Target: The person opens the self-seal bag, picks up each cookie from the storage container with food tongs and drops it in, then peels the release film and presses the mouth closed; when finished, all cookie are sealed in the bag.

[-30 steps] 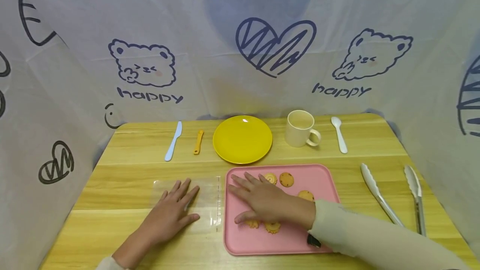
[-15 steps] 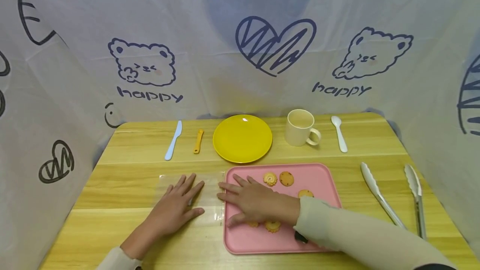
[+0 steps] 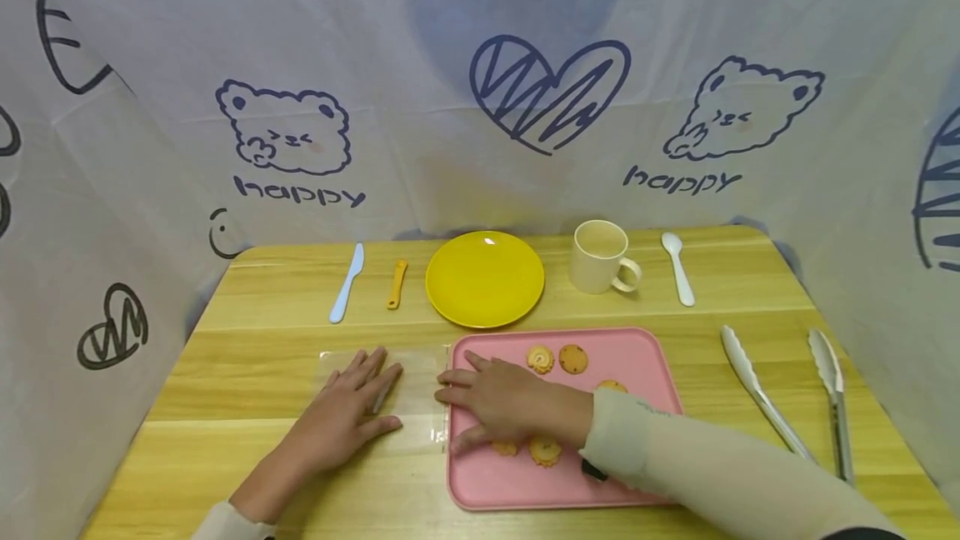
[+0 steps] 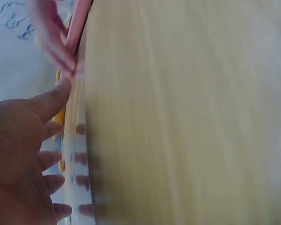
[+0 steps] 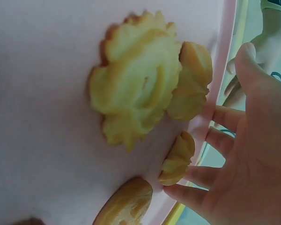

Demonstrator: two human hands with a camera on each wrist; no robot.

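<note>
Spread flat, the left hand (image 3: 339, 422) covers a clear plastic sheet (image 3: 420, 394) on the wood-grained surface (image 3: 247, 340); the right hand (image 3: 501, 400), fingers apart, overhangs the pink tray (image 3: 525, 486). Only the right wrist view details a crinkled biscuit (image 5: 136, 89) closely.

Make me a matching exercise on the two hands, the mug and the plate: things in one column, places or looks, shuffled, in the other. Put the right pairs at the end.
Things
1. Mug
2. Left hand
3. Plate
4. Right hand

Places or looks
A. Over the clear plastic sheet
B. Cream-coloured and upright
C. Over the left edge of the pink tray
D. Round and yellow

Right pairs: 1-B, 2-A, 3-D, 4-C
</note>
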